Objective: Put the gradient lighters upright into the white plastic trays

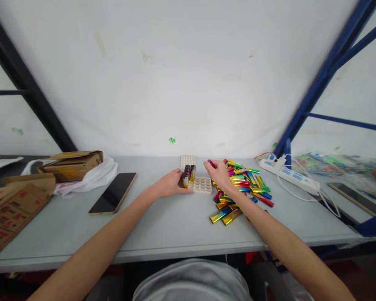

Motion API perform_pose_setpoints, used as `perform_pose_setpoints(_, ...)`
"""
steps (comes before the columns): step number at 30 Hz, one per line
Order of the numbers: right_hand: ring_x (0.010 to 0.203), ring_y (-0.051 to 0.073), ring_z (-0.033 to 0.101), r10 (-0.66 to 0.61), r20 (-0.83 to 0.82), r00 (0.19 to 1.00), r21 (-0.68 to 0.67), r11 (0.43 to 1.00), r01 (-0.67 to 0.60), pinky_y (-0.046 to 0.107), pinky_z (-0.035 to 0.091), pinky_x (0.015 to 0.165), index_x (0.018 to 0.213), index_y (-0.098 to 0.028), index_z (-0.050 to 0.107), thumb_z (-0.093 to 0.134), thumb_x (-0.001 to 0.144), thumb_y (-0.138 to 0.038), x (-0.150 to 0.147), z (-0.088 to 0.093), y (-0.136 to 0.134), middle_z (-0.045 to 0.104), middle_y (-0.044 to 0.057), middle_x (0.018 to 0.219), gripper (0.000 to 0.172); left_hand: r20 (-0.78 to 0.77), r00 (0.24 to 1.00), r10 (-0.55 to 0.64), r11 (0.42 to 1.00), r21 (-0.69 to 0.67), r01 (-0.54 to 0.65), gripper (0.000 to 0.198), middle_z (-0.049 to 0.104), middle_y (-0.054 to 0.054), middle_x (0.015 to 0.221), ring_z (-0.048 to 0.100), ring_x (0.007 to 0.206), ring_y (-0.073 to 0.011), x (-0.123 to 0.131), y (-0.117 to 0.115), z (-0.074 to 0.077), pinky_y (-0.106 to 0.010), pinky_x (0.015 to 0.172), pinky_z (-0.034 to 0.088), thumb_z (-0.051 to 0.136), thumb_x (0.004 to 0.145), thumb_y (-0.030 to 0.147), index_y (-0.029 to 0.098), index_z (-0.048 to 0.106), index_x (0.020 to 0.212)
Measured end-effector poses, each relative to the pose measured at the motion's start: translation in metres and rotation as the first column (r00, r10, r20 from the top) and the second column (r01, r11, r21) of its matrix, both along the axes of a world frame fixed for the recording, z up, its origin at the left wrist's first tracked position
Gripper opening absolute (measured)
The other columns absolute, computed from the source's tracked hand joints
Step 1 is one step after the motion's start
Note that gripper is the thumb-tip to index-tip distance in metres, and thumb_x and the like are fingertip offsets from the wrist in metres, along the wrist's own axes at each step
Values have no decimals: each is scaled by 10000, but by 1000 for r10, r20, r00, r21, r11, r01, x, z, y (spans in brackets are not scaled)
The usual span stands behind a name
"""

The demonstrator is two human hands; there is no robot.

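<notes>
Grey worktop (163,234): toward its back edge, the left hand (169,184) grasps a pale gridded tray (203,185), the right hand (219,173) a glossy purple lighter (211,163).

Backed by a plain white wall (191,92), w/ tan smudges (148,57) up high & a small green scribble (172,140) low, nr the middle. Framed on the L by a slanting black post (34,92) w/ a horiz. bar (8,92), on the R by blue metal framing (319,83) w/ crossbars. Fronted by a long lt-grey worktop (163,230), running up to the wall. Lit softly, fairly evenly up top; v. dim below the worktop's front edge, too dark for floor details.
</notes>
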State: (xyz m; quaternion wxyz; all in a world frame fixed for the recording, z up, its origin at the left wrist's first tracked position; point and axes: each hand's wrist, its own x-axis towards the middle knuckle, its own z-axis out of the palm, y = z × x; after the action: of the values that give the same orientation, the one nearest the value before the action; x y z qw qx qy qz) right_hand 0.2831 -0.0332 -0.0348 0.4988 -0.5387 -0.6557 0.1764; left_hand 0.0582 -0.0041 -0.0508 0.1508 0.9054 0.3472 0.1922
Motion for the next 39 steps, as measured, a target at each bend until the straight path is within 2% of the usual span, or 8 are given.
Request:
perform_pose_setpoints(5, 571, 111, 344, 14, 91, 996, 53, 998, -19, 254, 230, 550, 585, -204, 374, 458, 849, -385, -5, 2, -4, 319, -47, 565, 332, -5, 1000, 10, 1000, -2, -10, 649, 633, -85, 1053, 605, 951, -275, 0, -1, 2, -365, 877, 506, 704, 710, 676, 173, 657, 1118)
perform_pose_setpoints(13, 566, 112, 311, 43, 74, 996, 30, 999, -46, 253, 231, 549, 583, -202, 400, 462, 878, -542, -4, -5, 0, 309, -50, 552, 455, 19, 1000, 0, 1000, -19, 0, 673, 639, -106, 1092, 599, 994, -285, 1, -1, 2, -383, 915, 490, 720, 708, 651, 158, 643, 1160)
perform_pose_setpoints(20, 556, 107, 322, 31, 104, 994, 62, 997, -37, 256, 221, 548, 575, -205, 353, 464, 848, -389, -6, -3, -2, 277, -52, 565, 348, 23, 1000, 21, 1000, -13, -20, 635, 648, -86, 1032, 610, 945, -276, 1, -2, 2, -356, 855, 503, 721, 692, 658, 171, 675, 1097)
perform_pose_setpoints(26, 573, 120, 390, 55, 187, 981, 96, 993, -74, 253, 278, 571, 661, -199, 451, 449, 945, -493, -5, 4, -9, 410, -47, 588, 410, 14, 999, 41, 999, -5, -41, 630, 646, -79, 995, 612, 899, -263, 2, -3, 4, -345, 807, 507, 722, 679, 671, 178, 689, 1071)
perform_pose_setpoints(29, 622, 134, 467, 108, 286, 952, 111, 983, -145, 251, 334, 617, 752, -201, 487, 407, 995, -475, -4, 9, -13, 501, -28, 653, 375, 10, 996, 84, 996, 17, -84, 624, 646, -71, 945, 614, 849, -255, 3, -5, 5, -333, 751, 506, 720, 661, 690, 182, 702, 1023)
perform_pose_setpoints(33, 772, 161, 532, 126, 483, 867, 190, 951, -244, 268, 381, 734, 797, -188, 535, 377, 1022, -459, -1, 12, -16, 579, 40, 813, 386, -1, 994, 110, 993, 47, -110, 617, 650, -72, 948, 614, 837, -249, 5, -7, 4, -325, 741, 503, 706, 674, 692, 178, 697, 1016)
perform_pose_setpoints(36, 684, 147, 508, 143, 565, 813, 135, 956, -262, 259, 359, 678, 744, -181, 558, 389, 1014, -503, 1, 13, -16, 580, 26, 728, 453, -27, 993, 117, 992, 49, -116, 648, 646, -85, 970, 612, 852, -255, 6, -7, 3, -336, 758, 506, 687, 688, 707, 168, 685, 1046)
perform_pose_setpoints(39, 552, 118, 453, 177, 556, 812, 37, 971, -236, 247, 307, 598, 696, -175, 565, 420, 999, -531, 1, 12, -15, 566, -9, 593, 490, -39, 993, 109, 993, 47, -107, 681, 639, -97, 993, 611, 904, -277, 5, -5, 1, -359, 799, 506, 681, 692, 716, 167, 671, 1095)
